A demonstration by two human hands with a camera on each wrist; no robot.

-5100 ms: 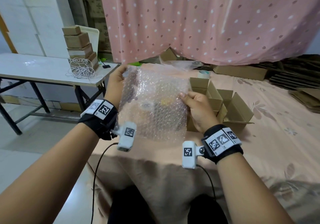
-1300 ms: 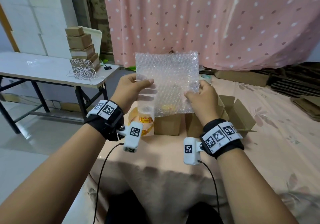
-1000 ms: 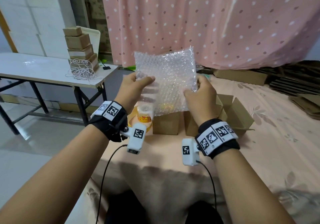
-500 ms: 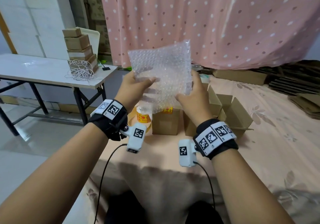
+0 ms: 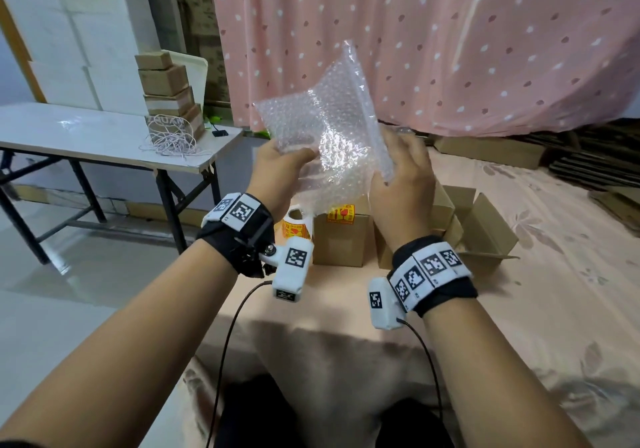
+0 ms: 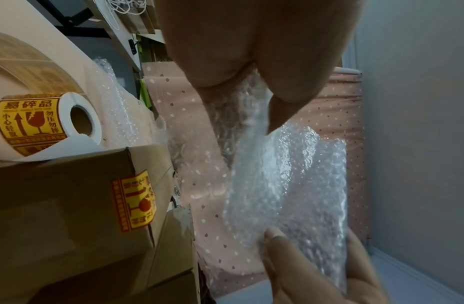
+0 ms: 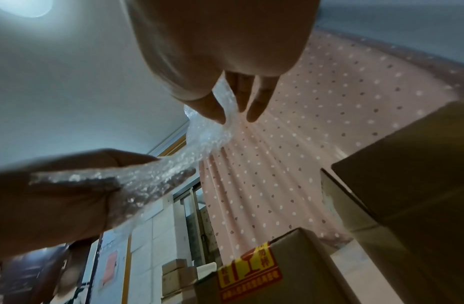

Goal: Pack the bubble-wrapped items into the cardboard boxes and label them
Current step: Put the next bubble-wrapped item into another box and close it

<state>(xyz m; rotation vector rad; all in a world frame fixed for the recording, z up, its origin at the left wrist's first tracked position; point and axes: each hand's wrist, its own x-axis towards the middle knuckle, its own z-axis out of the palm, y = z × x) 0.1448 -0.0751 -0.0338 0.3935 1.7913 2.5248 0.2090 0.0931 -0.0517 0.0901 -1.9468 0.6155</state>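
— Left hand (image 5: 277,170) pinches the bubble wrap sheet (image 5: 329,128) at its near edge, thumb on top; why so high above the table?

— Probably to let it hang open. Right hand (image 5: 401,184) grips the opposite edge, thumb against fingers.

— And the boxes?

— Directly beneath: a sealed box (image 5: 341,236) already bearing a yellow fragile sticker (image 5: 341,213), the label roll (image 5: 294,227) beside it, an open box (image 5: 485,229) to its right, likely next to fill.

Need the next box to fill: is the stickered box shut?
Shut. The stickered box has its top flaps down, and the yellow sticker wraps over its top edge.
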